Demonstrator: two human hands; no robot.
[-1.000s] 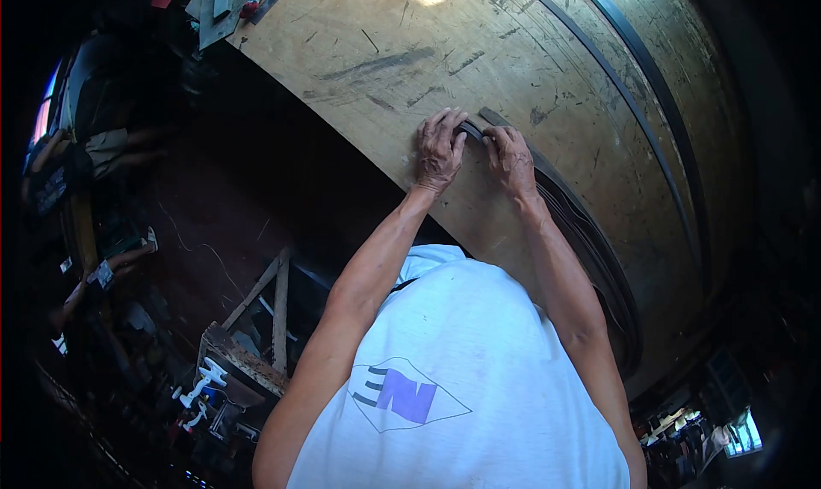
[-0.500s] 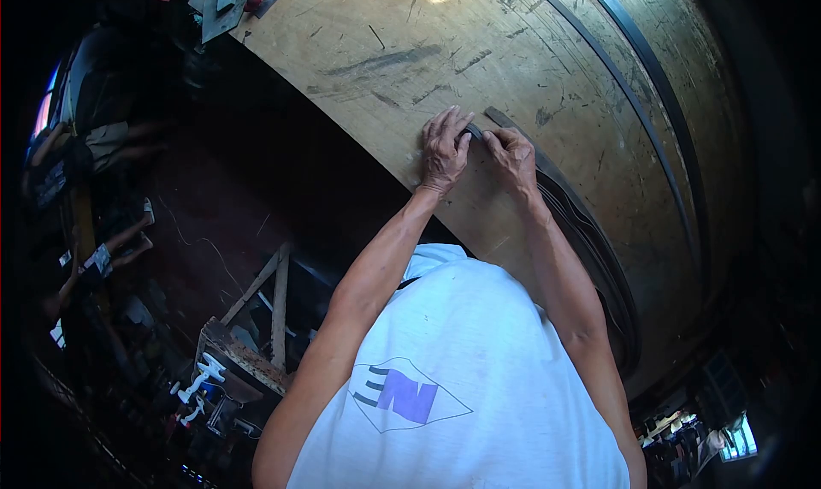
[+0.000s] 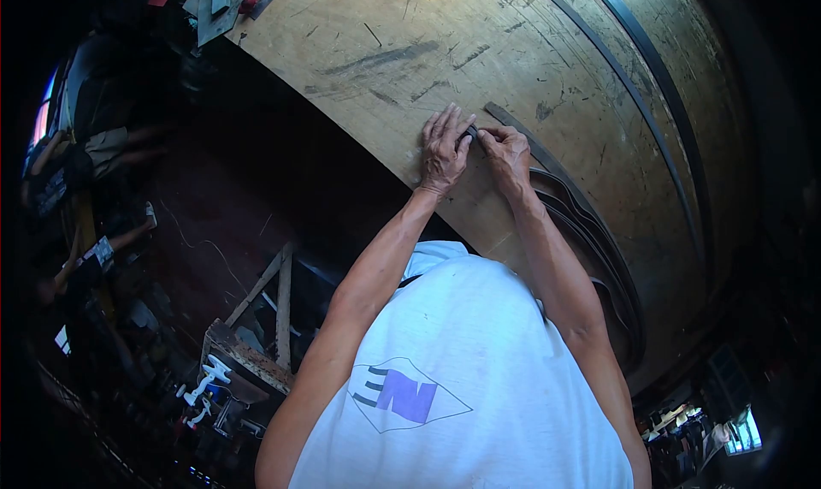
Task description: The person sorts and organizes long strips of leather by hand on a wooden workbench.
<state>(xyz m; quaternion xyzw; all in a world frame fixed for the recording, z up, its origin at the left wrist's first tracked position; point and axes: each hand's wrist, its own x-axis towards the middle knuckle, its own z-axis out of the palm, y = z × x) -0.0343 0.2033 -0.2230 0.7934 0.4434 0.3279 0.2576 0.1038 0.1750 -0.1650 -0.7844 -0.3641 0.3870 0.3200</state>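
At the near edge of the wooden tabletop, my left hand (image 3: 444, 153) lies with its fingers extended together. The curled end of a dark, flat strip (image 3: 472, 131) shows between its thumb and forefinger. Close beside it, my right hand (image 3: 508, 154) has its fingers bent and pinches the same strip. Both hands hide part of it. A bundle of several dark strips (image 3: 599, 232) curves from near my right wrist along my right forearm, lying on edge in loose waves. The flat tip of another strip (image 3: 496, 111) sticks out just beyond my right hand.
Two long dark strips (image 3: 637, 91) arc across the scratched wooden tabletop (image 3: 359, 87) on the right. Flat pieces (image 3: 218, 10) lie at its far left corner. Left of the edge is dark floor, with a wooden frame (image 3: 282, 309) and other people (image 3: 98, 151) in the background.
My right hand has shifted slightly left, closer to my left hand. The curled strip end looks more bunched between them, and the bundle by my right forearm has spread a little.
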